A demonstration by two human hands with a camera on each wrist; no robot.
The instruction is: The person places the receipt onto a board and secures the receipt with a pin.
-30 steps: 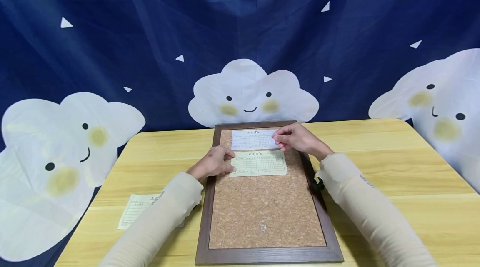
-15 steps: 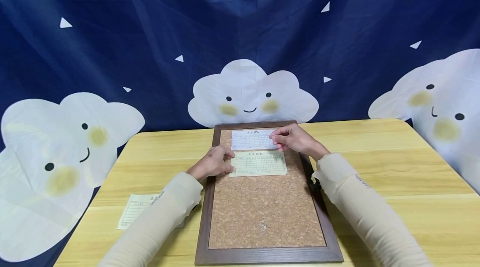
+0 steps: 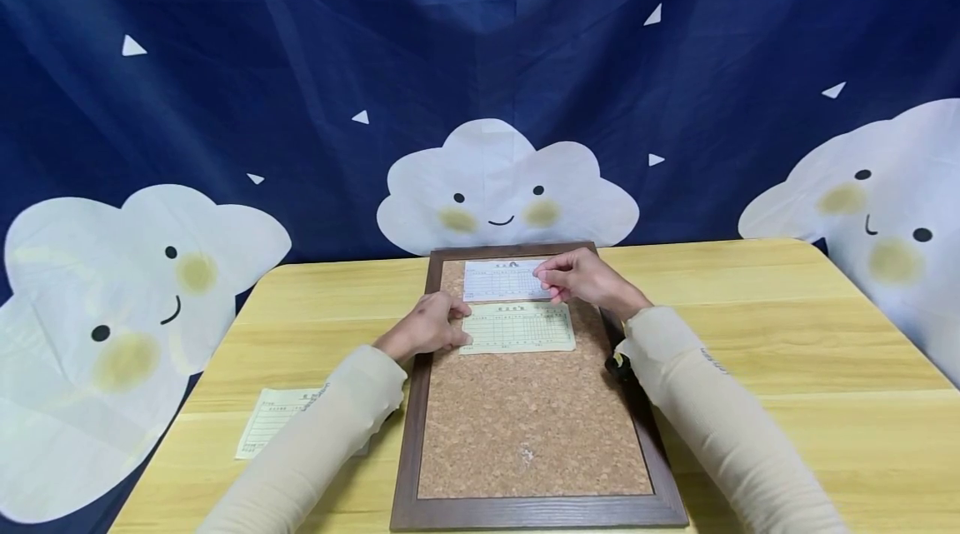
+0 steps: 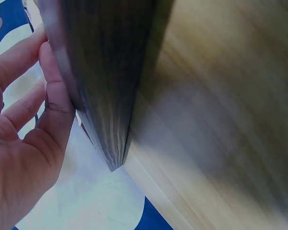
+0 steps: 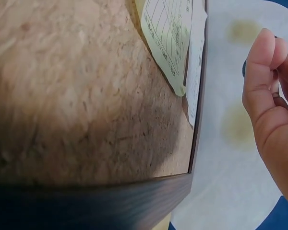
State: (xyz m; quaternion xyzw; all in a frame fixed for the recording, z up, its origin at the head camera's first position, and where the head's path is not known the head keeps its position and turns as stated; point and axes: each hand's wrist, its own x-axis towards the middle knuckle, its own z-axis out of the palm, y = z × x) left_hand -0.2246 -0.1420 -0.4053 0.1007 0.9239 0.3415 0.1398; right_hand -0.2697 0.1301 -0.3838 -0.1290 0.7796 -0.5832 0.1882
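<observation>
A cork board (image 3: pixel 525 417) in a dark brown frame (image 3: pixel 540 511) lies on the table. Near its far end is a white printed slip (image 3: pixel 495 280), and just below that a yellowish one (image 3: pixel 513 330). At the yellowish slip's left edge, my left hand (image 3: pixel 431 323) rests spread thumb and forefinger on the paper's corners. My right hand (image 3: pixel 588 278) has its thumb and forefinger tips together over the right part of the white slip. Anything between them is too small to make out. The right wrist view shows that same pinched hand (image 5: pixel 273 105) beyond the board.
Another yellowish slip (image 3: pixel 281 413) lies on the table left of the board, partly covered by my left sleeve (image 3: pixel 322 434). Pale wooden tabletop (image 3: pixel 810 334) extends on both sides. Behind the table hangs a dark blue curtain (image 3: pixel 315 42) printed with white clouds.
My right hand has shifted slightly left across the white slip, its fingertips staying together. My left hand and the papers keep their places.
</observation>
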